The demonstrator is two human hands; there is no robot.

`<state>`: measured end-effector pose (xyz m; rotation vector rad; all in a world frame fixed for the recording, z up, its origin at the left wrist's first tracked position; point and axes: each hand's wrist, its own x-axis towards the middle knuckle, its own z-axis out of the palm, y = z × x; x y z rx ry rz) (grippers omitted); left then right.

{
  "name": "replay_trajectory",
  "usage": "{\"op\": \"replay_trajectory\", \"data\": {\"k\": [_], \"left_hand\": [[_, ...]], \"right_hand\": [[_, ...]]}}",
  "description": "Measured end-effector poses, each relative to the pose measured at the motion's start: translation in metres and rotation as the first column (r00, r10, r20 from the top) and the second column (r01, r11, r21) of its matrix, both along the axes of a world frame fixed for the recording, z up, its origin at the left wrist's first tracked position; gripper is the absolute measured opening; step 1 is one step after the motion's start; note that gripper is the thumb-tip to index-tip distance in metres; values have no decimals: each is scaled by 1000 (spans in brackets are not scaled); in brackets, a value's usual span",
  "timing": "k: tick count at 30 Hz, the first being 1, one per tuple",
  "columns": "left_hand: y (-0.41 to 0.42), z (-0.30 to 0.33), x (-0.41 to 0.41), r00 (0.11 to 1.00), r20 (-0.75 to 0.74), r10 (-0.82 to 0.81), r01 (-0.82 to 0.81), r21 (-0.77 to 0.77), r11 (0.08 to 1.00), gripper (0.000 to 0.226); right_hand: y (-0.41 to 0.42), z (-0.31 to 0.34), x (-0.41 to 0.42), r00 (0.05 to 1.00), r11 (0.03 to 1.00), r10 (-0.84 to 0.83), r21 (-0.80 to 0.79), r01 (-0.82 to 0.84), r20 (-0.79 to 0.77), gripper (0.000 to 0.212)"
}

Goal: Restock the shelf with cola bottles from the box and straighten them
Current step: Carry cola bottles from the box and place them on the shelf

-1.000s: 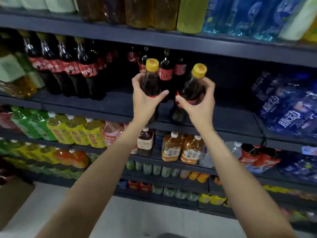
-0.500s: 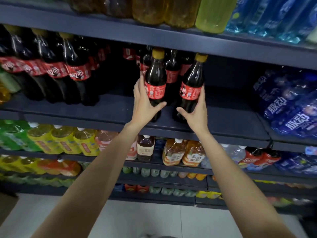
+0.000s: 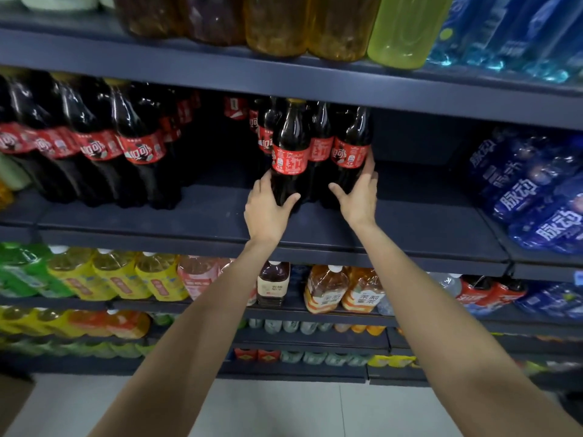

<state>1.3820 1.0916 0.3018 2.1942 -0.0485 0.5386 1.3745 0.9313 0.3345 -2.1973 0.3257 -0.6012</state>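
Two dark cola bottles with red labels stand upright on the dark shelf (image 3: 202, 216). My left hand (image 3: 268, 206) wraps the lower part of the left cola bottle (image 3: 290, 152). My right hand (image 3: 358, 193) holds the base of the right cola bottle (image 3: 351, 152). More cola bottles stand right behind them. A row of several cola bottles (image 3: 94, 146) lines the shelf's left part. The box is not in view.
Blue drink packs (image 3: 530, 197) fill the shelf's right end, with bare shelf between them and my right hand. Large amber and green bottles (image 3: 315, 26) sit on the shelf above. Yellow, green and tea bottles (image 3: 126, 279) stand on the lower shelves.
Both hands carried the two bottles up and back onto the shelf, setting them upright among the rear bottles; my grips slid down to the bottles' lower parts.
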Motion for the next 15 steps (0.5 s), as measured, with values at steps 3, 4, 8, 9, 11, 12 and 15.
{"op": "replay_trajectory", "data": {"k": [3, 4, 8, 9, 11, 12, 15], "left_hand": [[-4, -2, -3, 1000, -6, 12, -12, -27, 1000, 72], [-6, -2, -4, 1000, -20, 10, -11, -44, 999, 73], [-12, 6, -15, 988, -155, -14, -5, -120, 993, 80], [-15, 10, -23, 982, -189, -12, -14, -139, 990, 81], [-21, 15, -44, 975, -220, 2, -42, -178, 983, 78], [-25, 17, -57, 977, -214, 10, -55, -204, 977, 73], [-40, 15, -101, 991, -123, -47, -3, -377, 926, 49]], "right_hand": [[-3, 2, 3, 999, 999, 33, -12, -33, -14, 95], [-6, 1, 2, 999, 999, 45, -27, -46, -31, 97], [-14, -5, -13, 992, 992, 86, -82, -94, -94, 93], [-16, -7, -20, 991, 990, 94, -95, -104, -97, 90], [-22, -10, -41, 992, 983, 98, -147, -109, -81, 78], [-25, -10, -54, 994, 977, 95, -188, -103, -51, 70], [-39, -9, -104, 991, 954, 82, -295, -48, 102, 42]]}}
